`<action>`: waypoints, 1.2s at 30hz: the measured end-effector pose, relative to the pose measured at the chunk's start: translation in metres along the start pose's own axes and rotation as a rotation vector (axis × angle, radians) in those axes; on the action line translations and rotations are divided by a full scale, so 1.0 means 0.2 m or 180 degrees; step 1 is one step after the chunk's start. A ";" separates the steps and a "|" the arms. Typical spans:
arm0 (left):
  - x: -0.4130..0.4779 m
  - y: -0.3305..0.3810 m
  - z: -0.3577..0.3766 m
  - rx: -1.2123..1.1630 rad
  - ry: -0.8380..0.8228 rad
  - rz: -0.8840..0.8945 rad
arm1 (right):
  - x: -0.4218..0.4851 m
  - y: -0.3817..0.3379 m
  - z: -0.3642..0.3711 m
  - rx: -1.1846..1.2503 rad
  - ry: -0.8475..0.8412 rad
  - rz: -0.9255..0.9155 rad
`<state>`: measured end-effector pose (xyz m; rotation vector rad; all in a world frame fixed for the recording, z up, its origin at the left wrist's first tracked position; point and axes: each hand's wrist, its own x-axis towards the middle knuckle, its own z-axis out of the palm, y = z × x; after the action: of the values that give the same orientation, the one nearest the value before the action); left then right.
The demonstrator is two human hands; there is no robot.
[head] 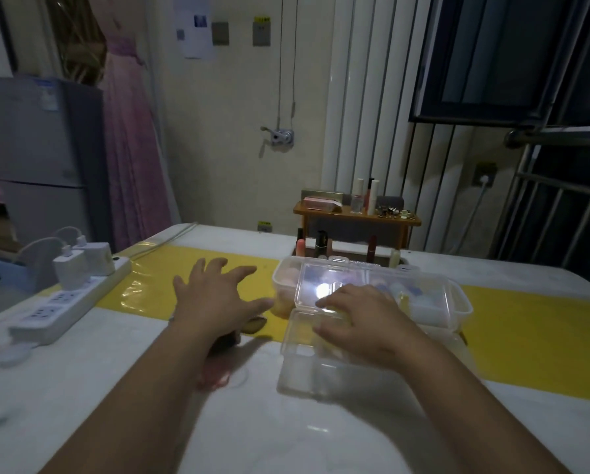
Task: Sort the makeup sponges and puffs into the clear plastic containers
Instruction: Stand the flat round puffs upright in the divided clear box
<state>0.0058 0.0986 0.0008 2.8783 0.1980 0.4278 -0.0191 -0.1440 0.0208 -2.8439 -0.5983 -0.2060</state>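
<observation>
Pressing down on the near container (307, 371) is the step in hand, as I read it. My right grip (358, 319) lies palm-down on its top, fingers nearly straight and clasping nothing, so I am probably closing or steadying it. My left grip (215, 299) hovers spread wide and empty over the yellow mat (526, 336), just left of the far container (457, 313). That box touches the near one, and its lid (338, 275) sits on top; I cannot tell if it is snapped down. Peach and pink sponges (288, 270) show at its left end, and the pale pieces at its right are too blurred to name. My hand hides what the near box holds. A blurred pinkish thing (216, 372) lies on the bench (115, 388) by my left forearm. If it is a puff, the next move is to pick it up and open a lid.
</observation>
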 end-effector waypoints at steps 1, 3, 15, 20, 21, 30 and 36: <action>0.01 -0.05 0.02 0.0020 -0.0387 -0.0021 | 0.00 0.00 0.01 0.0023 -0.0008 0.0002; 0.03 -0.14 0.06 0.0030 -0.1019 0.0005 | -0.01 0.01 0.03 0.0086 0.0036 0.0000; 0.04 -0.13 0.13 -0.0417 -0.0480 -0.0079 | -0.02 0.02 0.05 0.0162 0.0046 0.0001; 0.05 -0.11 0.12 -0.0425 -0.0427 0.0018 | -0.01 0.03 0.05 0.0068 0.0023 0.0052; 0.06 -0.10 0.12 -0.0452 -0.0420 0.0026 | -0.01 0.03 0.05 0.0081 0.0023 0.0056; 0.04 0.02 0.12 -0.0622 -0.0380 0.0272 | -0.02 0.03 0.05 0.0142 -0.0003 0.0042; 0.02 0.12 0.11 0.0022 -0.0413 0.0632 | -0.04 0.02 0.04 0.0175 -0.0004 0.0040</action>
<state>0.0187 0.0727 -0.0124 2.9307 -0.1092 0.2729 -0.0238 -0.1487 0.0099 -2.7944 -0.5772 -0.1825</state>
